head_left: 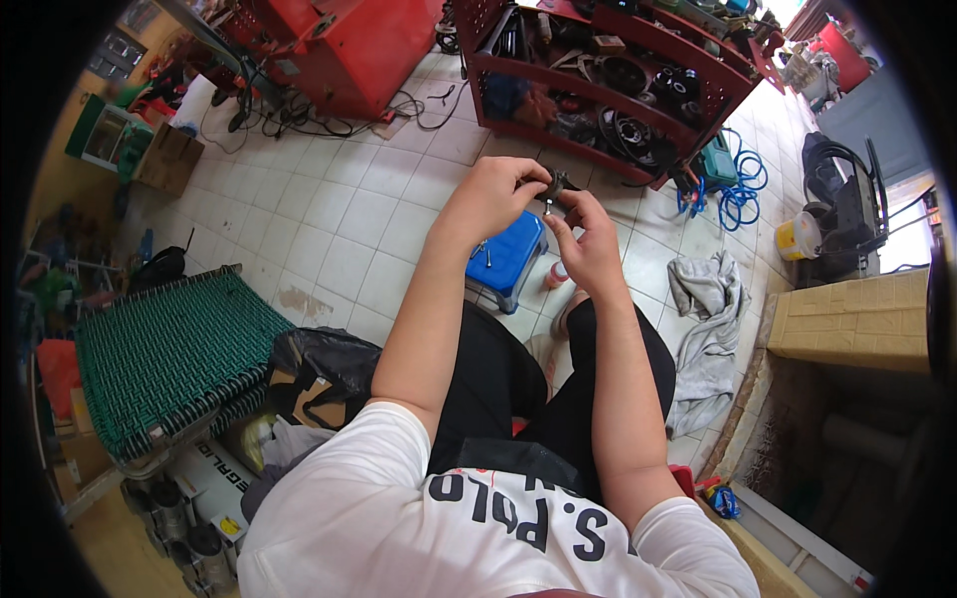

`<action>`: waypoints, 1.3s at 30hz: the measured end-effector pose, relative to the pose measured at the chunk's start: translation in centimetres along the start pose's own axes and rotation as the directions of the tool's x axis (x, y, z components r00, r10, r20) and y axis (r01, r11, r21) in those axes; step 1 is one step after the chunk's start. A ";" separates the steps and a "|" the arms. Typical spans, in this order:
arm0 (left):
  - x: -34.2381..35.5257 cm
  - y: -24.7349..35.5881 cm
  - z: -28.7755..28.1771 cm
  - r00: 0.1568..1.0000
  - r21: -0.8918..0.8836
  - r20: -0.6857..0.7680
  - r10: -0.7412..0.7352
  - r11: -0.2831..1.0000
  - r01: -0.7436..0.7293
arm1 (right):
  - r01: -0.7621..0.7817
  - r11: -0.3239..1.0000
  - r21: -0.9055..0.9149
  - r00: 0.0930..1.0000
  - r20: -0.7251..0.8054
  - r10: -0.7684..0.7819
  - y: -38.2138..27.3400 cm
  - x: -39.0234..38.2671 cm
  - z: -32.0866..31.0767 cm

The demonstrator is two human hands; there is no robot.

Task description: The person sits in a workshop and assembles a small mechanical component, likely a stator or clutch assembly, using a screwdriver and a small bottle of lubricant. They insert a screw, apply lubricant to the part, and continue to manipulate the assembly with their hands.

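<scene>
Both my hands are raised in front of me over a small blue stool (508,254). Between them is a small dark mechanical part (557,183), its exact kind too small to make out. My left hand (503,192) grips the part from the left, thumb and fingers pinched on it. From the right, my right hand (586,239) has its fingers against the part and its thumb by a short silvery bolt-like piece (547,207) sticking down below it. On the stool's left edge lies a small metal piece (485,253).
A pinkish bottle (556,274) stands right of the stool. A grey cloth (706,329) lies on the tiled floor. Ahead is a red tool rack (608,80) full of parts, with a blue hose (743,189) beside it. A green woven seat (179,349) is at left.
</scene>
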State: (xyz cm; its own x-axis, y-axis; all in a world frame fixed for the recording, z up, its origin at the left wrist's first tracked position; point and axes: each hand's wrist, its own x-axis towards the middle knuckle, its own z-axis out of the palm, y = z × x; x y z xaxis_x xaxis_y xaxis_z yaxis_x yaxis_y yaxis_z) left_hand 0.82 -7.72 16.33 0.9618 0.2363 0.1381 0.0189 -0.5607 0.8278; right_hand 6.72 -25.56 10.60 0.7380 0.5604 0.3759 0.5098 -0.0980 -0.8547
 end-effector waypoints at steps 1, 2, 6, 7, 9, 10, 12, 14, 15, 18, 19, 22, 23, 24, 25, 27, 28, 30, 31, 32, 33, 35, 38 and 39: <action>0.0 -0.1 0.0 1.000 -0.011 0.010 -0.022 1.000 0.022 | -0.003 1.000 -0.005 1.000 0.006 0.003 0.0 -0.1 0.0; -0.1 -0.1 0.0 0.999 -0.022 0.017 -0.043 0.999 0.043 | -0.004 1.000 -0.010 1.000 0.013 0.004 0.0 -0.1 -0.1; 0.0 -0.1 0.1 0.999 -0.065 -0.002 -0.033 0.997 0.032 | 0.005 1.000 0.010 1.000 0.025 -0.006 -0.3 0.0 -0.2; 0.0 -0.1 0.1 0.999 -0.061 -0.001 -0.036 0.997 0.035 | 0.007 1.000 0.007 1.000 0.024 -0.007 -0.3 0.0 -0.2; 0.0 -0.4 0.2 0.999 -0.052 -0.006 -0.031 0.998 0.031 | 0.008 1.000 0.007 1.000 0.026 -0.008 -0.3 0.0 -0.2; 0.1 -0.7 0.3 1.000 -0.046 -0.011 -0.022 0.999 0.022 | 0.007 1.000 0.004 1.000 0.028 -0.007 -0.4 0.0 -0.2; 0.1 -0.8 0.5 1.000 -0.019 -0.027 0.003 1.000 -0.004 | 0.003 1.000 -0.001 0.999 0.033 -0.003 -0.6 0.0 -0.3; 0.1 -0.7 0.7 0.998 0.028 -0.050 0.039 0.999 -0.037 | 0.003 1.000 -0.011 1.000 0.027 -0.003 -0.3 0.0 -0.2; 0.2 -0.9 0.8 0.997 0.032 -0.051 0.050 0.998 -0.049 | 0.004 1.000 -0.015 1.000 0.024 -0.003 -0.2 0.0 -0.2; 0.3 -1.1 1.0 0.998 0.016 -0.046 0.049 0.999 -0.049 | 0.007 1.000 -0.023 1.000 0.025 -0.006 -0.1 0.0 -0.3; 0.2 -1.1 1.0 0.999 -0.008 -0.039 0.025 1.000 -0.026 | 0.007 1.000 -0.020 1.000 0.026 -0.007 -0.1 -0.1 -0.4; 0.2 -0.6 0.8 1.000 -0.022 -0.013 -0.018 1.000 0.018 | 0.003 1.000 -0.012 1.000 0.027 -0.002 -0.4 -0.2 -0.3; 0.2 -0.5 0.6 1.000 -0.014 -0.005 -0.025 1.000 0.025 | 0.001 1.000 -0.010 1.000 0.024 -0.001 -0.4 0.0 -0.3; 0.2 -0.5 0.5 0.999 -0.037 0.011 -0.036 0.999 0.036 | 0.000 1.000 -0.007 1.000 0.020 0.000 -0.5 0.1 -0.3; 0.1 -0.9 0.6 0.999 -0.060 0.027 -0.046 0.997 0.048 | -0.001 1.000 -0.021 1.000 0.028 0.002 -0.7 0.0 -0.3; 0.2 -1.3 0.3 0.995 -0.117 0.058 -0.079 0.990 0.085 | 0.004 0.999 -0.048 0.999 0.040 -0.002 -1.0 0.0 -0.6; 0.2 -1.5 0.0 0.992 -0.150 0.075 -0.104 0.982 0.115 | 0.005 0.999 -0.044 0.999 0.044 -0.003 -1.1 0.0 -0.6; 0.2 -1.3 0.1 0.989 -0.190 0.083 -0.119 0.973 0.133 | 0.002 0.999 -0.041 0.999 0.050 0.000 -1.2 0.0 -0.7; 0.2 -1.2 0.2 0.991 -0.193 0.072 -0.109 0.974 0.121 | -0.013 0.999 -0.034 0.999 0.044 0.014 -1.4 0.0 -0.6; 0.2 -0.8 0.3 0.993 -0.198 0.060 -0.100 0.974 0.110 | -0.017 0.999 -0.033 0.999 0.044 0.019 -1.4 0.0 -0.7; 0.1 -0.3 0.5 0.995 -0.155 0.019 -0.093 0.983 0.095 | -0.022 0.999 -0.032 0.999 0.043 0.023 -1.4 0.0 -0.7; 0.2 0.2 1.2 0.998 -0.080 -0.032 -0.056 0.995 0.053 | -0.015 1.000 -0.026 0.999 0.033 0.016 -1.4 0.1 -0.7; 0.2 0.9 1.8 0.996 -0.003 -0.058 -0.062 0.998 0.061 | -0.049 0.998 -0.035 0.999 0.006 0.049 -0.9 0.0 -0.7; 0.1 1.0 2.0 0.996 0.028 -0.073 -0.050 0.998 0.052 | -0.044 0.999 -0.029 0.999 -0.005 0.044 -0.8 0.0 -0.7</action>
State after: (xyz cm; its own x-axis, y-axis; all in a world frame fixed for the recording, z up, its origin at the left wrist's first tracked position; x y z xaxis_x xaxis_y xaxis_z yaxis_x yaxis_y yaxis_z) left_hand 1.53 -9.86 16.08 0.9371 0.3215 0.1361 0.0765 -0.5696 0.8184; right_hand 6.63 -26.05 11.52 0.7620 0.5515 0.3395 0.4892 -0.1466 -0.8598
